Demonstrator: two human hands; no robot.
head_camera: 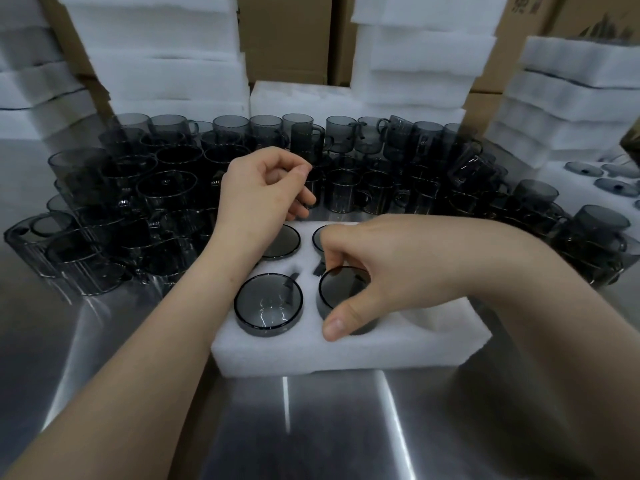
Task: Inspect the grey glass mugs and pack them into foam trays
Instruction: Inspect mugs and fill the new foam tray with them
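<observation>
Two grips: right hand (391,268) clasps a mug (341,289) in the foam tray (346,355); left hand (258,192), curled, unclear.

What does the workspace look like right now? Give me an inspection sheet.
Surface: shiny steel table, reflective.
Job's things: white foam tray holds four grey glass mugs in its pockets; loose grey glass mugs crowd behind it.
Clutter: round grey glass pieces on foam, far right.
Hands: right hand grips near-right grey glass mug in the tray; left hand curled over the loose mugs, hold unclear.
Cables: nothing seen.
Surroundings: stacked white foam trays, brown cardboard boxes.
</observation>
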